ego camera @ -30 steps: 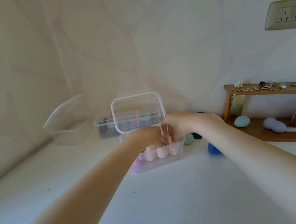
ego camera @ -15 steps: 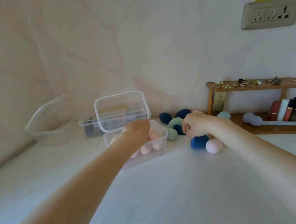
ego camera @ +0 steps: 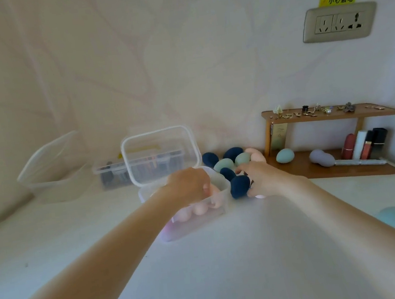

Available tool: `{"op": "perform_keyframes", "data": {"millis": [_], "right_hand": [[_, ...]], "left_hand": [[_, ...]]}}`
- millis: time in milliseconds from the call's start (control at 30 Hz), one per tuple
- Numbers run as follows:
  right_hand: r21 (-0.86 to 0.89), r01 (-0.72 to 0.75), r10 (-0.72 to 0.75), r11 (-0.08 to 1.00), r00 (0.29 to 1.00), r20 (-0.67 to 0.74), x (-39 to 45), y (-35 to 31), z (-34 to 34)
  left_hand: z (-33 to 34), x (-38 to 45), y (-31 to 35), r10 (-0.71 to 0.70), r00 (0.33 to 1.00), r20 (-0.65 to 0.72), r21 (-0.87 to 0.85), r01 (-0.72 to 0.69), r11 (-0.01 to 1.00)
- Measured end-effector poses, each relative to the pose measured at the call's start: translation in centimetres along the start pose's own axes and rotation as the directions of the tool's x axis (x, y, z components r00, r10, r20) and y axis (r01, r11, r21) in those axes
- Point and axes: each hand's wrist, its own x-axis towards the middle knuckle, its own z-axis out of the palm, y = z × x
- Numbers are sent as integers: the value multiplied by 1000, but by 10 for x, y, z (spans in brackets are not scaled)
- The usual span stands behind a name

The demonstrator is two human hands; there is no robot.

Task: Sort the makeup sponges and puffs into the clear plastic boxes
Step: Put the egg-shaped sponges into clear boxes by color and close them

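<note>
A clear plastic box (ego camera: 224,204) with its lid (ego camera: 159,154) raised holds several pink sponges (ego camera: 199,209). My left hand (ego camera: 188,184) reaches into its right rear corner, fingers curled down onto the pink sponges; what they hold is hidden. My right hand (ego camera: 263,178) lies just right of the box, fingers curled over a pink sponge (ego camera: 260,195), of which only a sliver shows. A dark blue sponge (ego camera: 239,186) touches its fingertips. Behind them is a pile of dark blue (ego camera: 210,159), green (ego camera: 223,164) and pink (ego camera: 255,154) sponges.
An empty clear box (ego camera: 52,178) stands at the back left, with a closed box of small items (ego camera: 116,171) beside it. A wooden shelf (ego camera: 332,169) at the right carries a green sponge (ego camera: 284,156), a lilac sponge (ego camera: 322,158) and lipsticks (ego camera: 364,143). A light blue sponge (ego camera: 394,220) lies near the right edge.
My right hand left the box, moved right and came down onto the pink and dark blue sponges beside it. My left hand stayed in the box. The view swung right.
</note>
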Motion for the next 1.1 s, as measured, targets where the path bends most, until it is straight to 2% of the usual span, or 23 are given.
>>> {"op": "perform_keyframes", "data": {"millis": [133,233,300,400,467,533,567,600,633,700,867,1000,1100], "right_hand": [[-71,-40,40,997,999,7,-4,1,3],[-50,-71,72,996,997,31,-12,1,-3],[2,-78,78,997,996,-46,-17,-6,-15],[202,-3,65,979,952,-299,-19,-31,-46],[451,109,64,886,934,-352,-19,-57,-60],[740,113,52,663,979,-196,-20,-84,-56],[835,58,15,547,997,-79,-19,-98,-48],[880,-11,-7,475,1000,16,-17,-104,-39],[888,-61,-19,456,997,79,-14,-108,-29],[865,-82,-45,496,992,120,-6,-114,-14],[834,-114,-261,540,919,295,1,-117,-3],[893,-142,-354,427,883,310,1,-109,-7],[847,-135,-355,514,865,353,3,-110,-9]], "left_hand": [[-1,-1,2,24,1000,19,-30,-23,999],[-3,-2,2,23,998,55,-64,-20,998],[-2,-3,-2,44,997,64,-97,-37,995],[-4,-3,-13,82,995,52,-220,-69,973],[-12,-9,-18,107,994,36,-285,-92,954],[-21,-19,-26,102,995,-4,-377,-96,921],[-26,-26,-34,94,995,-13,-393,-92,915],[-29,-29,-41,88,996,-12,-372,-87,924],[-31,-33,-50,72,997,9,-312,-66,948],[-32,-39,-66,36,996,81,-232,-16,972],[-22,-42,-74,-25,989,148,-142,46,989],[-15,-38,-75,-33,989,143,-160,56,986],[-11,-31,-77,-40,991,127,-149,59,987]]}}
